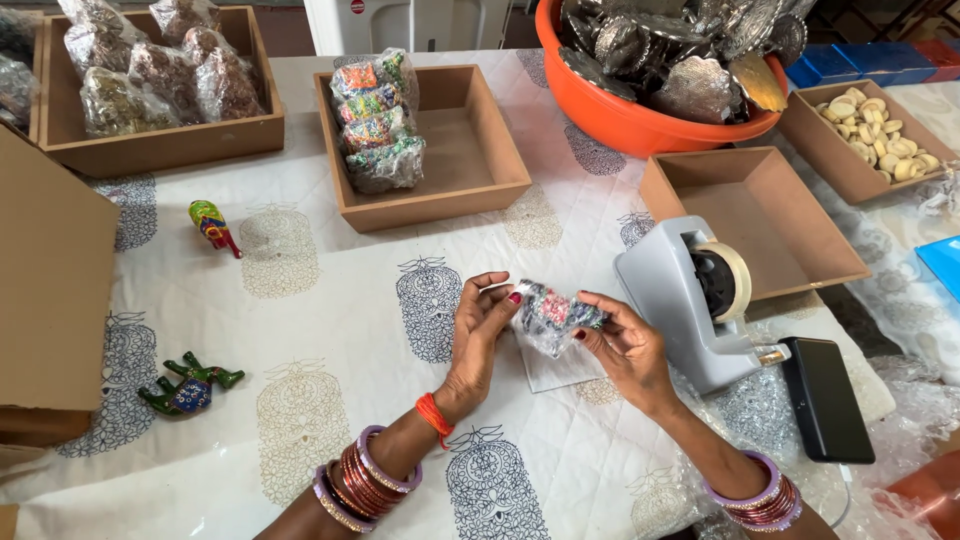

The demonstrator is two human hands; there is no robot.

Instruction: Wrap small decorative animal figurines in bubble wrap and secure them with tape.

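At the centre of the frame a small colourful figurine in a clear plastic bag (553,312) is held above the printed tablecloth (300,300), pinched between the left hand (483,330) and the right hand (622,340), both closed on its ends. A loose grip on the slick plastic could let the wrap be pulled open, or the piece be dropped beside the grey tape dispenser (690,300)

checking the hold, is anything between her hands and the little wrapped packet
Nothing visible. The left hand and right hand both touch the small plastic-wrapped packet directly, fingertips on its clear wrap, holding it just above the printed tablecloth.
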